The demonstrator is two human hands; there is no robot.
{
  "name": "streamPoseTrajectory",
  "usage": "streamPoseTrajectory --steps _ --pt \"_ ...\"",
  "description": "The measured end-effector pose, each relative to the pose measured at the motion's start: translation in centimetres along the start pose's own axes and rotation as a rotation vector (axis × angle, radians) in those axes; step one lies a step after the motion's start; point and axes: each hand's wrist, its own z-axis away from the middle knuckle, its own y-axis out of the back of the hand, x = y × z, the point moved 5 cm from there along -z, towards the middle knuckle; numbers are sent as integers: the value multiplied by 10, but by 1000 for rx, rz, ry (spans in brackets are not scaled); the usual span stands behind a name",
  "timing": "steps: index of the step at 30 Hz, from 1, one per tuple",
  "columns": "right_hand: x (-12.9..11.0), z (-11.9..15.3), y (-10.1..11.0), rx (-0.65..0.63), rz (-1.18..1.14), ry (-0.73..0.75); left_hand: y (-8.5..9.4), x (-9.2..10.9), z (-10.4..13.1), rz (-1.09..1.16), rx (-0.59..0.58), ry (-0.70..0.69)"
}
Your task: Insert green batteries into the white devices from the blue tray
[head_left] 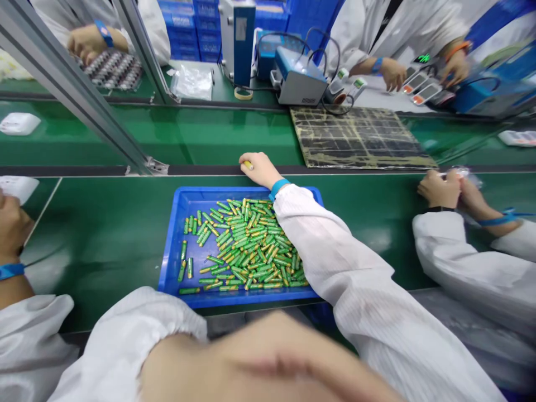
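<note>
From left to right, the blue tray (167, 257) is sitting on the green workbench (104, 234), in front of the person. In its left part a few batteries are lying apart from the others, and the bare floor is showing between them. In the middle and towards the right, many green cylindrical batteries (247, 240) with gold-coloured ends are lying in a loose heap, pointing in all directions; the right sleeve (347, 257) is covering some of them. Judging by this heap, much of the handling seems to be remaining. How many pieces are already done, I cannot tell, because the view is not showing any finished group clearly.

About the hands: the left hand (272, 363) is appearing very large and blurred at the bottom, nearer to the camera than the tray. Its fingertips are not showing clearly, so I cannot tell how open it is, or whether it is holding something. The right hand (262, 167) is lying beyond the far rim of the tray, by the black edge strip (201, 170). Its fingers are curling closed around a small yellow-ended cylinder (248, 165), possibly a battery, whose one end is peeping out.
</note>
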Motion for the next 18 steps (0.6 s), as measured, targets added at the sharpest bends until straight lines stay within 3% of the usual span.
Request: streamPoseTrajectory --steps 3,4,6,9,10,14,16,18 --pt "0 1 3 25 -116 -35 -4 4 -46 112 -91 -35" --pt "0 1 4 38 -180 -51 5 2 -63 150 17 -68" --pt "1 2 7 76 -300 -72 39 0 -93 15 370 -180" --pt "3 2 11 161 -417 -82 93 16 -126 -581 755 -370" --pt "4 2 12 196 -462 -94 112 21 -134 -664 840 -401" --pt "14 4 15 365 -695 -219 178 26 -155 -759 1074 -374" --pt "20 7 16 435 -818 -297 198 17 -158 -782 1143 -332" --pt "27 10 17 475 -917 -361 207 6 -158 -830 1142 -311"
